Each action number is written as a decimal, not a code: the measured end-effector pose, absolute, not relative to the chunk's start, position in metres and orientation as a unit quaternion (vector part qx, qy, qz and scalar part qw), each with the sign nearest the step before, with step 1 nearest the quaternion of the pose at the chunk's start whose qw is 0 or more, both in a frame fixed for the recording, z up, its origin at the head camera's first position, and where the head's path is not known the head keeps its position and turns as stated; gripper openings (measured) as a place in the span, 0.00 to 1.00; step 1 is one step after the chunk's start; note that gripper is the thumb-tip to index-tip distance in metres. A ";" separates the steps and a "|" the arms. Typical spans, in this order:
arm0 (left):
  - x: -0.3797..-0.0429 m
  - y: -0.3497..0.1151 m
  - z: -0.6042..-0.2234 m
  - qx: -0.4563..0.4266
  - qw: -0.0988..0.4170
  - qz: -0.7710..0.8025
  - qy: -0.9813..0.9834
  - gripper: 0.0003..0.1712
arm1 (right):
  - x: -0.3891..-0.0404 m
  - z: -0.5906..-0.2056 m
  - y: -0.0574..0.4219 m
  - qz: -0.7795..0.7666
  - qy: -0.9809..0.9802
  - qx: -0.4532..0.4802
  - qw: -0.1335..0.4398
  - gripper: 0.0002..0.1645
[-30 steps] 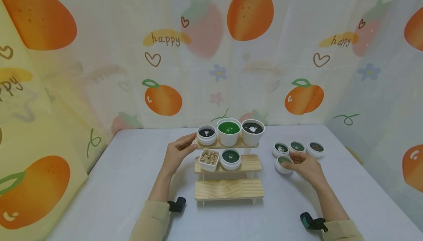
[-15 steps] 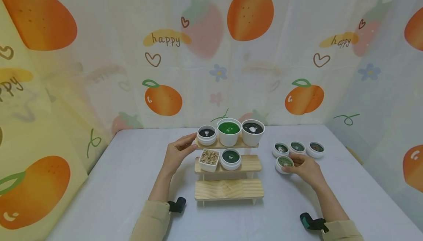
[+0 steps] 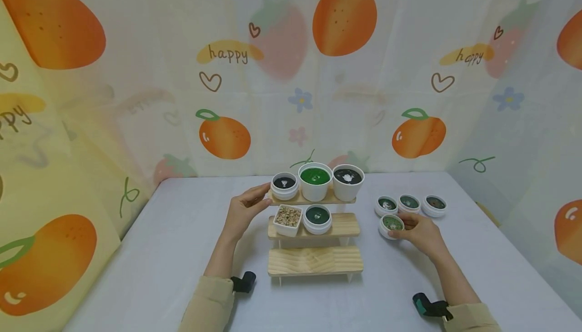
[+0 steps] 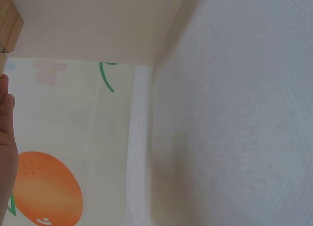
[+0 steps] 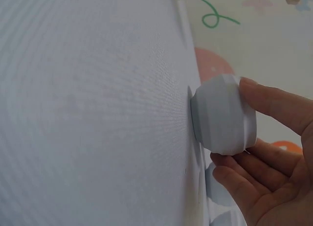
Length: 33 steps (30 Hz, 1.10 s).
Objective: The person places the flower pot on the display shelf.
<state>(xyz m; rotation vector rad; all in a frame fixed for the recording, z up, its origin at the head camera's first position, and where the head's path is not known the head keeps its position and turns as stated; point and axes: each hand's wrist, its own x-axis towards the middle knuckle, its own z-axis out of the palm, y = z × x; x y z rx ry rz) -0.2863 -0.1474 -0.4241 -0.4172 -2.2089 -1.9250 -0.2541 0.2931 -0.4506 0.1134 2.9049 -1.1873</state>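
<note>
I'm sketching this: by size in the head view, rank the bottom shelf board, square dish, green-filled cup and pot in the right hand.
Bottom shelf board
Green-filled cup
Square dish
Pot in the right hand, partly covered

- Right hand [image 3: 422, 233] pinches small green-filled pot [image 3: 391, 227] on white table [image 3: 168, 261].
- Three more white pots [image 3: 409, 202] just behind, roughly in a row.
- Left hand [image 3: 243, 213] holds left end of top tier [image 3: 293, 201], wooden stand [image 3: 316, 262].
- Top tier: three white cups [image 3: 314, 189], dark, green, dark fillings.
- Middle tier [image 3: 346, 225]: square cup [image 3: 287, 220] of beige bits, round cup [image 3: 318, 221].
</note>
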 end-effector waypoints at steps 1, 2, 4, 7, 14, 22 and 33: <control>-0.286 -0.147 -0.424 -0.140 0.091 -0.648 -0.743 0.26 | -0.254 -0.450 0.293 -0.377 0.925 0.037 0.000 0.44; -0.286 -0.147 -0.424 -0.140 0.091 -0.649 -0.743 0.25 | -0.254 -0.450 0.293 -0.376 0.926 0.037 0.000 0.44; -0.286 -0.148 -0.424 -0.139 0.091 -0.648 -0.744 0.25 | -0.253 -0.449 0.293 -0.375 0.926 0.037 0.000 0.44; -0.286 -0.148 -0.425 -0.139 0.091 -0.646 -0.745 0.25 | -0.253 -0.448 0.292 -0.372 0.927 0.040 0.000 0.45; -0.287 -0.148 -0.426 -0.142 0.091 -0.646 -0.744 0.26 | -0.253 -0.445 0.291 -0.363 0.931 0.044 0.000 0.47; -0.286 -0.148 -0.425 -0.145 0.092 -0.644 -0.746 0.26 | -0.251 -0.438 0.286 -0.358 0.933 0.035 -0.011 0.45; -0.286 -0.148 -0.424 -0.142 0.091 -0.644 -0.746 0.25 | -0.245 -0.412 0.273 -0.381 0.924 0.024 -0.023 0.47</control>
